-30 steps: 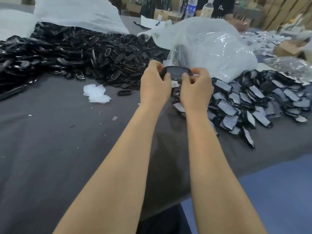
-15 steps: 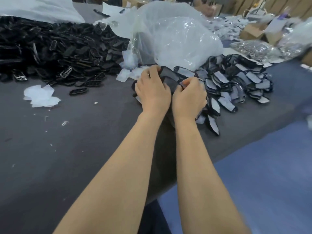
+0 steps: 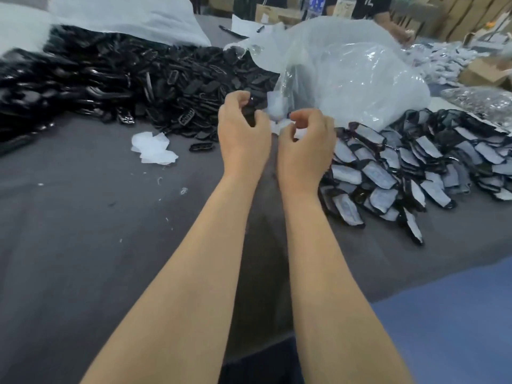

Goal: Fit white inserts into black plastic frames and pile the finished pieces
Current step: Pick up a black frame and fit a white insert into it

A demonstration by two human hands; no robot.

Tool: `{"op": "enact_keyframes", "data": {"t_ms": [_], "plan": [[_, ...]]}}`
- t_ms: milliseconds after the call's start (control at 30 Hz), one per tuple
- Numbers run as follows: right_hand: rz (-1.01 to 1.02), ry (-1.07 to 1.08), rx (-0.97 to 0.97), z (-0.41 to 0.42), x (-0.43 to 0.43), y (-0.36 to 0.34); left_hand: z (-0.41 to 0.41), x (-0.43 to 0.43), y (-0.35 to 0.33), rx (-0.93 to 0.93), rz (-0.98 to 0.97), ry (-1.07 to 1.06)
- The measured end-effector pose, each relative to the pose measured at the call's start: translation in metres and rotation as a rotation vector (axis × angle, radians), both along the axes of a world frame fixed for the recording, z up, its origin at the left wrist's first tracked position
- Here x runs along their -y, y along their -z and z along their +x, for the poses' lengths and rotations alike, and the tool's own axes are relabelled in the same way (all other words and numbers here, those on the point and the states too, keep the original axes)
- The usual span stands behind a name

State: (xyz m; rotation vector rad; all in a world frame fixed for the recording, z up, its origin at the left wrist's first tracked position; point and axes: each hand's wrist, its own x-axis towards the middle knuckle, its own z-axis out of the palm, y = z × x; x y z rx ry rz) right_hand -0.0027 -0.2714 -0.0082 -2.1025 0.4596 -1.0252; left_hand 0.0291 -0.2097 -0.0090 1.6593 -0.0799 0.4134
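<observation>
Spreading across the far left of the grey table (image 3: pixel 69 245) is a heap of bare frames (image 3: pixel 110 84) past counting, then a few loose white inserts (image 3: pixel 153 149) and one stray frame (image 3: pixel 201 147). My left hand (image 3: pixel 243 139) grips one black frame (image 3: pixel 249 110); my right hand (image 3: pixel 306 142), just beside it, is curled, and I cannot tell whether it pinches anything. One clear bag (image 3: pixel 360 79), contents unclear, sits behind the finished pile (image 3: pixel 401 173) at right.

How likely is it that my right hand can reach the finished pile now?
Probably yes. The finished pile lies directly beside the right hand with nothing between them, though its curled fingers may already hold something white.
</observation>
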Motion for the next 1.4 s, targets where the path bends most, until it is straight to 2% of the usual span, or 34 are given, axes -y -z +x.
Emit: {"op": "enact_keyframes", "data": {"t_ms": [67, 167, 233, 333, 467, 567, 733, 933, 1067, 1267, 1400], "plan": [[0.052, -0.195, -0.027, 0.01, -0.032, 0.0, 0.006, -0.033, -0.002, -0.012, -0.034, -0.093], [0.008, -0.439, -0.255, 0.03, -0.081, 0.005, 0.013, -0.087, 0.001, -0.075, -0.109, -0.221], [-0.05, -0.535, -0.388, 0.042, -0.112, 0.009, 0.015, -0.121, 0.007, -0.136, -0.161, -0.308], [-0.127, -0.606, -0.46, 0.052, -0.15, 0.015, 0.016, -0.161, 0.014, -0.225, -0.266, -0.402], [-0.287, -0.623, -0.515, 0.066, -0.184, 0.021, 0.023, -0.194, 0.016, -0.298, -0.411, -0.461], [-0.383, -0.623, -0.572, 0.08, -0.202, 0.022, 0.032, -0.207, 0.016, -0.331, -0.428, -0.465], [-0.327, -0.647, -0.548, 0.102, -0.22, 0.021, 0.047, -0.213, 0.016, -0.375, -0.432, -0.445], [-0.404, -0.678, -0.526, 0.131, -0.238, 0.024, 0.063, -0.218, 0.019, -0.366, -0.445, -0.445], [-0.322, -0.681, -0.547, 0.139, -0.244, 0.027, 0.069, -0.22, 0.02, -0.337, -0.409, -0.459], [-0.444, -0.528, -0.559, 0.134, -0.25, 0.031, 0.068, -0.224, 0.021, -0.355, -0.383, -0.483], [-0.612, -0.563, -0.531, 0.116, -0.241, 0.03, 0.06, -0.221, 0.02, -0.355, -0.401, -0.479]]}}
